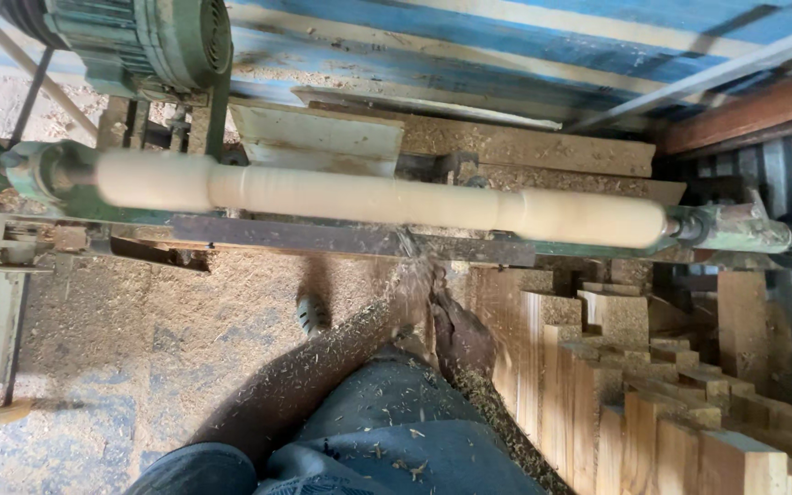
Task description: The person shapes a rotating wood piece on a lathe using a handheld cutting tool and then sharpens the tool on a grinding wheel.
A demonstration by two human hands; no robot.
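Pale spindle [387, 197] sits on the lathe [341, 236], smooth with fat rounded ends and a thinner waist, just above the fingers. Right hand [458, 335] looks clenched on a tool [419, 275], I think; left hand's fingers are hidden under chips.

A woodturning workshop: a lathe [84, 174], sawdust floor [139, 339], stacked wood blocks [653, 394].

Spindle [378, 197] across lathe [341, 238]; motor [139, 41] behind left; blocks [653, 385] front right.

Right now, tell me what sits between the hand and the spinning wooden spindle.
In the head view, a dark metal rail runs between the right hand and the spindle.
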